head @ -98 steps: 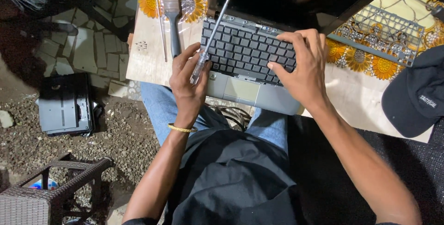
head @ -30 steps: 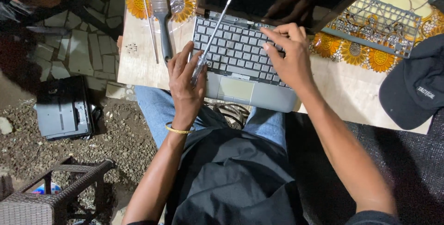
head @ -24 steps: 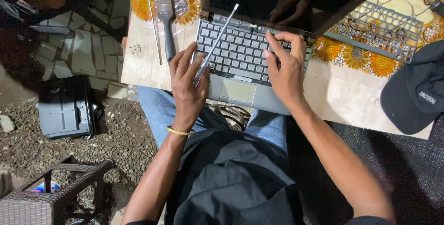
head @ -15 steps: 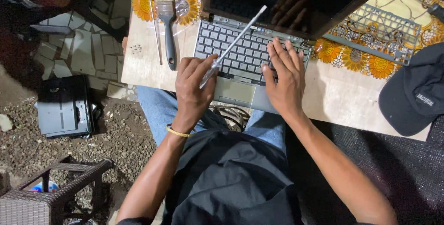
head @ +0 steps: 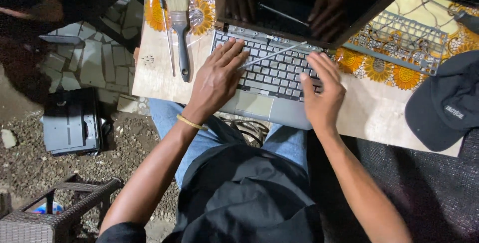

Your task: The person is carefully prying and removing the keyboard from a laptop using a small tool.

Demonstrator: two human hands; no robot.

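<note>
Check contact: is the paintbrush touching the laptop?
Apart. The head view shows the paintbrush lying left of the laptop, with a strip of bare table between them.

Laptop [head: 272, 81] sits open at the table [head: 379, 116] edge, screen dark. Left hand [head: 217, 81] lies flat over the left side of its keyboard, with a thin metal rod [head: 272, 55] pinched under the fingers and pointing out across the keys toward the hinge. Right hand [head: 324, 96] rests on the right side of the keys, fingers spread. Left of the laptop lies a paintbrush [head: 180, 28], bristles away from the person. Right of it there's a black cap [head: 446, 103], and a bare keyboard frame [head: 399, 41] just beyond the laptop's right corner.
</note>
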